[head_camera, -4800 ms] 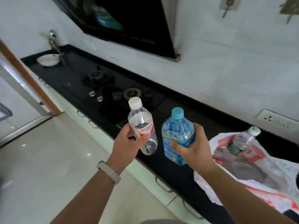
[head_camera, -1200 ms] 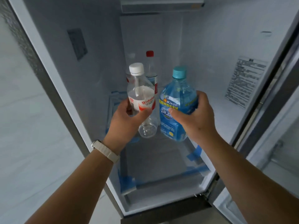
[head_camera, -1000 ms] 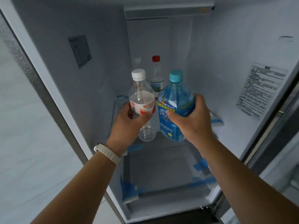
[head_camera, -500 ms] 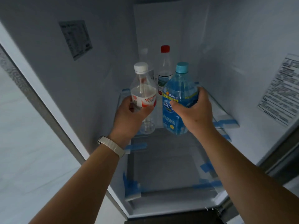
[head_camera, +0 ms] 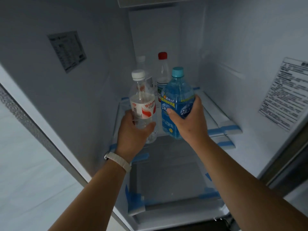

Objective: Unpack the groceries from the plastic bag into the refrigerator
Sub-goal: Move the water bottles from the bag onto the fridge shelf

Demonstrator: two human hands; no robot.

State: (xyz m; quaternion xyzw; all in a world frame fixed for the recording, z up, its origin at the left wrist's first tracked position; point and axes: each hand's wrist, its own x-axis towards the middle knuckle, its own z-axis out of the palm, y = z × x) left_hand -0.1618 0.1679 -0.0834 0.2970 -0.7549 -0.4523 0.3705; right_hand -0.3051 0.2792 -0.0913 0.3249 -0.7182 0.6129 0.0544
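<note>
Both arms reach into the open refrigerator [head_camera: 216, 47]. My left hand [head_camera: 131, 130] grips a clear water bottle [head_camera: 142, 105] with a white cap and a red-and-white label. My right hand [head_camera: 190, 119] grips a blue bottle [head_camera: 176, 99] with a teal cap. Both bottles are upright over the front of the upper glass shelf [head_camera: 215, 112]. Behind them on that shelf stand a red-capped bottle [head_camera: 162, 70] and a clear white-capped bottle [head_camera: 141, 61], partly hidden. The plastic bag is out of view.
A lower glass shelf [head_camera: 166, 179] with blue tape at its corners lies beneath my forearms. Printed stickers sit on the left wall [head_camera: 67, 50] and the right wall [head_camera: 286, 92]. The refrigerator's left edge [head_camera: 33, 127] borders a pale wall.
I turned from the kitchen counter to the refrigerator with both bottles. Over the last second both hands have carried them deeper in, up to the upper shelf's front.
</note>
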